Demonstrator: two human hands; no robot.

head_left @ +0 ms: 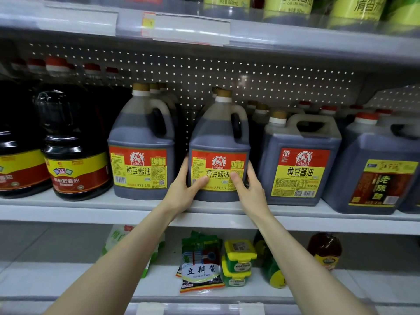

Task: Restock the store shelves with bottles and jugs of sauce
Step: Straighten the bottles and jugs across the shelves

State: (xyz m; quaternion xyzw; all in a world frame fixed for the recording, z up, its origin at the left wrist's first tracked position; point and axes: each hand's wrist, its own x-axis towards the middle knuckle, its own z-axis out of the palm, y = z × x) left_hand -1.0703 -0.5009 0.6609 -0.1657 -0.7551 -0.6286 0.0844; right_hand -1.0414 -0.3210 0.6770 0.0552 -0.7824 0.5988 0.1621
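A jug of dark soy sauce [219, 137] with a red and yellow label and a gold cap stands upright at the front of the middle shelf [91, 206]. My left hand [185, 189] grips its lower left side, thumb across the label. My right hand [250, 189] grips the lower right side the same way. A matching jug [141, 142] stands to its left with more behind it. On the right is a squarer jug [300, 160] with a similar label.
Dark round-bodied bottles [75, 155] fill the left of the shelf, and a vinegar jug [377, 173] stands at the far right. The shelf below holds a soybean paste packet [201, 269], stacked yellow-lidded tubs [238, 260] and a brown bottle [325, 248]. Green-labelled bottles [356, 7] stand on the top shelf.
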